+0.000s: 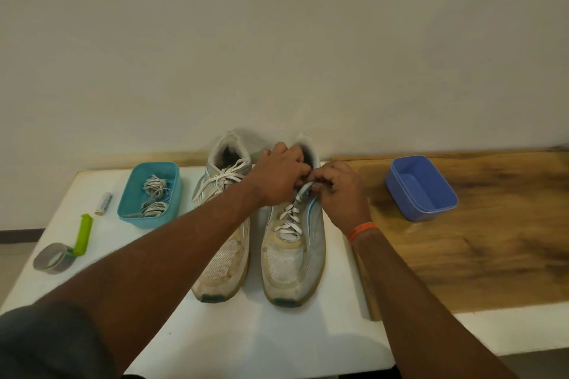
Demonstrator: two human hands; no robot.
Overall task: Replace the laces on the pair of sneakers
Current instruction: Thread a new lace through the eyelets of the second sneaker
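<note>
Both hands are working at the top of the lacing on the sneaker [294,243] standing at the centre of the frame, right of its mate. The left hand [281,177] is reaching across from the lower left, its fingers curled over the collar area; the right hand [337,194] is meeting it from the lower right, fingers curled and pinching what appears to be the end of the white lace [303,191]. The exact grip of the left fingers is hidden beneath the knuckles, though they are closed on something at the lace.

The lower eyelets of this sneaker are already carrying crossed white lacing [288,220]. The other sneaker [223,224], just left of it, is laced to the top with loose ends lying over its tongue. Judged from this, the step in hand is finishing the upper eyelets, or tying off, on the second shoe.

A teal container [172,194] at centre left is holding bundled speckled laces [154,197], probably the removed pair. A blue container [431,209] is sitting at centre right on the wooden board. A battery [103,203], a green clip [83,234] and a roll of tape [54,260] are lying toward the left edge of the white tabletop [215,332].

The next move calls for drawing both ends evenly taut without pulling the lower crossings askew, then forming a knot.
</note>
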